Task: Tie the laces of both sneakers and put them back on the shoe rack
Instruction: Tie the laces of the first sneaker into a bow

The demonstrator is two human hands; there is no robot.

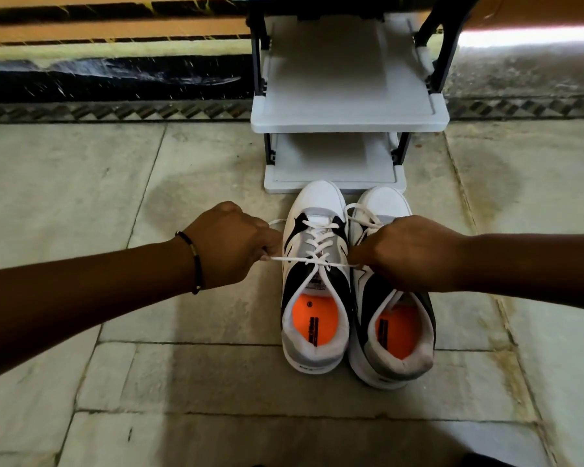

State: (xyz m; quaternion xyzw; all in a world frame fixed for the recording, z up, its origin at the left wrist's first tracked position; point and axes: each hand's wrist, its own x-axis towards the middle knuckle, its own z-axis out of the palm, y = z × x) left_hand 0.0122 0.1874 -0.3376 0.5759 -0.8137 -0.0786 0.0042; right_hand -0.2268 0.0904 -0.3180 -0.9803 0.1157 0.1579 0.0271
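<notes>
Two white, black and grey sneakers with orange insoles stand side by side on the floor, toes toward the rack: the left sneaker (314, 291) and the right sneaker (393, 335). My left hand (231, 242) and my right hand (408, 252) each pinch one end of the left sneaker's white lace (312, 261), which is stretched taut sideways across the tongue with a crossing in the middle. My right hand hovers over the right sneaker's front and hides part of its loose laces (361, 214).
A grey plastic shoe rack (349, 124) with black posts stands just beyond the toes, its two visible shelves bare. The floor is pale stone tile (182, 382). A dark patterned border and a wall base run behind the rack.
</notes>
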